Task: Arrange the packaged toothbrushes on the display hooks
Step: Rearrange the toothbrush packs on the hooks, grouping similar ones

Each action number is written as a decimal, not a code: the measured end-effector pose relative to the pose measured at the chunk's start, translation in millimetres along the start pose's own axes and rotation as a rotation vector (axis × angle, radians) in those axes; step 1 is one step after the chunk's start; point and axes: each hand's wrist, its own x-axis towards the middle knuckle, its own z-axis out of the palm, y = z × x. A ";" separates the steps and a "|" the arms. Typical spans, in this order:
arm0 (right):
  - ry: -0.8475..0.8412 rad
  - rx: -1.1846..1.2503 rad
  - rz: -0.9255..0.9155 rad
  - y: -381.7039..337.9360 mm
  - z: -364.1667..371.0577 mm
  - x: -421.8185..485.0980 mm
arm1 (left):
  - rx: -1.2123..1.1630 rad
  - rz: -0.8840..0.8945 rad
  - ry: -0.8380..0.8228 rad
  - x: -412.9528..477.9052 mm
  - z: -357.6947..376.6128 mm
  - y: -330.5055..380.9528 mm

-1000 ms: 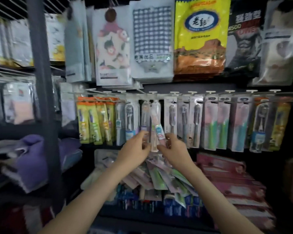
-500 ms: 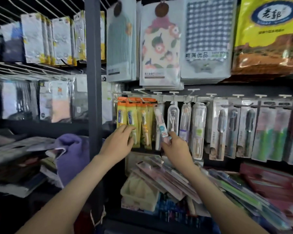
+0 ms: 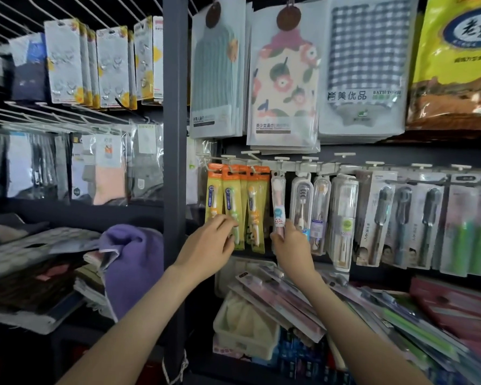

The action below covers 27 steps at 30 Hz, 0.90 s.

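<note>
Pink toothbrush pack point(image 3: 278, 207), your right hand point(image 3: 292, 247) grip pinching its foot, beside yellow packs point(image 3: 252, 209) your left hand point(image 3: 207, 247) pinches: seat its hole fully on the hook point(image 3: 280, 162).

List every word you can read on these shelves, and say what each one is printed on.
"CLEAN": toothbrush pack gripped by the right hand.
"肖美优品", "BATH TOWEL": checked towel pack.
"老郭": yellow bag.
Other labels are too small or blurred.

Purple towel point(image 3: 134, 262) lying centre left; floral towel pack point(image 3: 283, 79), checked towel pack point(image 3: 367, 65) hanging upper centre; yellow bag point(image 3: 456, 65) showing upper right.
</note>
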 end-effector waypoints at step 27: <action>-0.007 -0.017 -0.186 -4.1 3.6 -40.3 | -0.095 -0.049 0.010 -4.7 15.2 27.0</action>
